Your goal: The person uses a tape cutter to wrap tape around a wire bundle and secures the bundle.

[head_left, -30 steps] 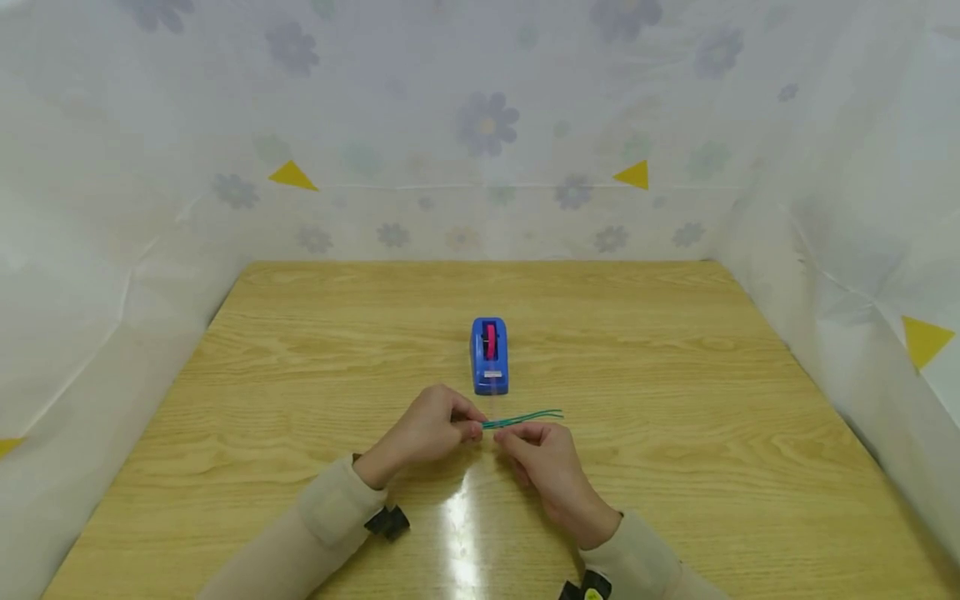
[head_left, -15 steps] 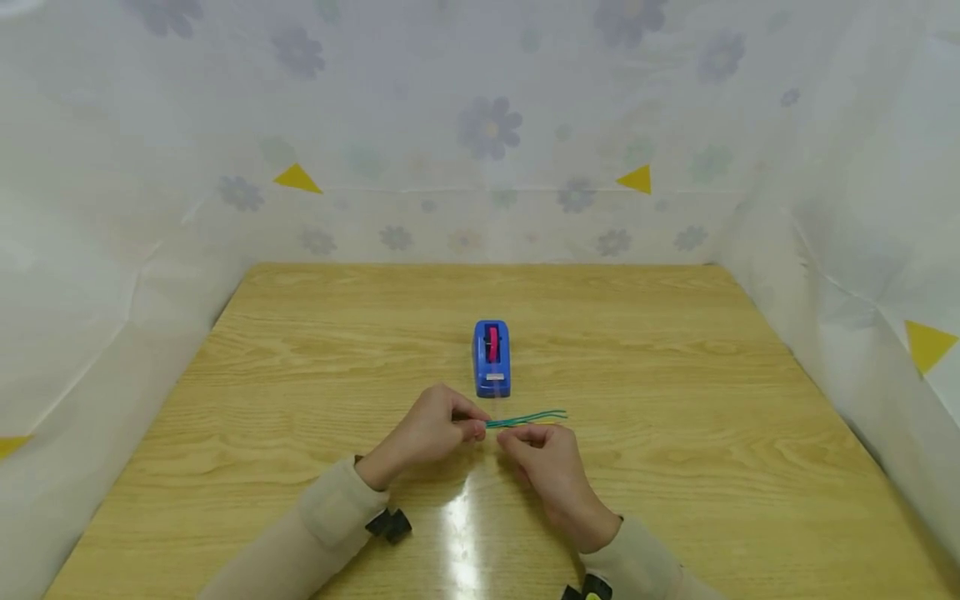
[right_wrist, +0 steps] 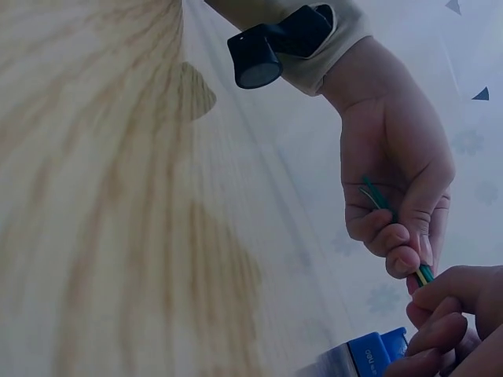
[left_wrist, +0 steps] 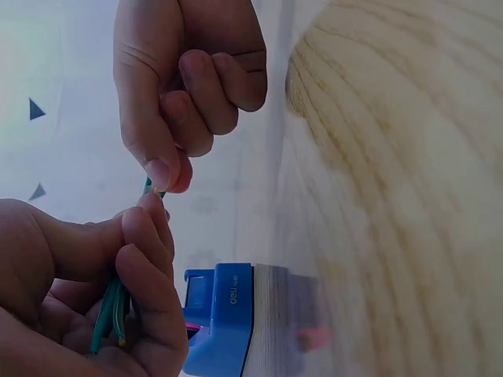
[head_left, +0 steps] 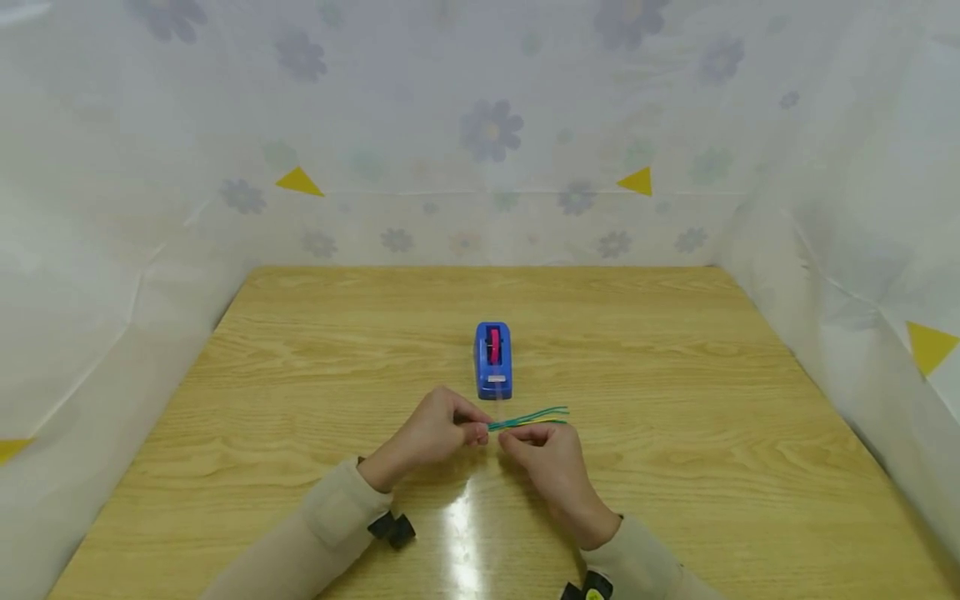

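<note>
A thin bundle of green and yellow strands (head_left: 536, 417) lies crosswise between both hands in the head view. My left hand (head_left: 431, 429) pinches its left end; in the right wrist view, green ends (right_wrist: 376, 195) poke out inside the curled left hand (right_wrist: 397, 153). Close beside it, my right hand (head_left: 555, 475) pinches the bundle with thumb and forefinger, as the left wrist view shows at the right hand (left_wrist: 189, 86). Beyond the hands stands a blue tape dispenser (head_left: 493, 388) with a pink core. A faint clear strip (head_left: 500, 407) runs from it toward the bundle.
The wooden table (head_left: 337, 333) is bounded by pale flowered sheeting (head_left: 420, 125) at the back and sides. Yellow triangles (head_left: 636, 181) mark the sheeting. A small black device (head_left: 392, 529) sits at the left sleeve.
The yellow strand, not visible at first, now shows among the green ones, and the right-hand ends are more spread. Both hands keep nearly the same place and grip.
</note>
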Demonstrator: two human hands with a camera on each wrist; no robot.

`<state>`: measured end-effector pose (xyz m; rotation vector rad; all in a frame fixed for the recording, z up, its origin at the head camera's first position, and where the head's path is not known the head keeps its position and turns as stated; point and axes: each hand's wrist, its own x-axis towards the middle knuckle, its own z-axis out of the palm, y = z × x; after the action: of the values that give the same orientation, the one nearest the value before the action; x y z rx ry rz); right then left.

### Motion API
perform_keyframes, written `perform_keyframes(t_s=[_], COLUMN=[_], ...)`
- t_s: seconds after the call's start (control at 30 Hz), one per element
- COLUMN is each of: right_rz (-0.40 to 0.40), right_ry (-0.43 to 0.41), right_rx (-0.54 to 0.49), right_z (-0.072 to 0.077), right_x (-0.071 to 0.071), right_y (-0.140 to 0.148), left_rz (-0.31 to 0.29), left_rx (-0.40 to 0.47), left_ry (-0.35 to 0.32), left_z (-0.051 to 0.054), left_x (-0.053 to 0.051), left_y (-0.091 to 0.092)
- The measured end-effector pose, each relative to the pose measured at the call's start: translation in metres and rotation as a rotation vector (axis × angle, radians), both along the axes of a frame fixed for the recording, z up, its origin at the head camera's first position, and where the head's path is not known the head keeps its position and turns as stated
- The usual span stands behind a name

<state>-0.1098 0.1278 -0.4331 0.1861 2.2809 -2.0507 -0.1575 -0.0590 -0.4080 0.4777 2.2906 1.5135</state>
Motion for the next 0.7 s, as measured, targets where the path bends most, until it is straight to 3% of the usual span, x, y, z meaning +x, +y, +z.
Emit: perform_keyframes(t_s=[0.4,0.7], right_rz=[-0.018,-0.035], right_ry=[0.002,-0.006], right_rx=[0.059,0.112], right_z=[-0.0069,-0.0081], right_x=[-0.0001,-0.0028], right_y=[-0.0002,-0.0034], left_rz=[-0.017,-0.035], left_rx=[-0.019,-0.067], left_ry=[-0.028,-0.017], left_z=[-0.0029,-0.0038], left_x=[0.0029,-0.0013], left_y=[0.0006,0.0019])
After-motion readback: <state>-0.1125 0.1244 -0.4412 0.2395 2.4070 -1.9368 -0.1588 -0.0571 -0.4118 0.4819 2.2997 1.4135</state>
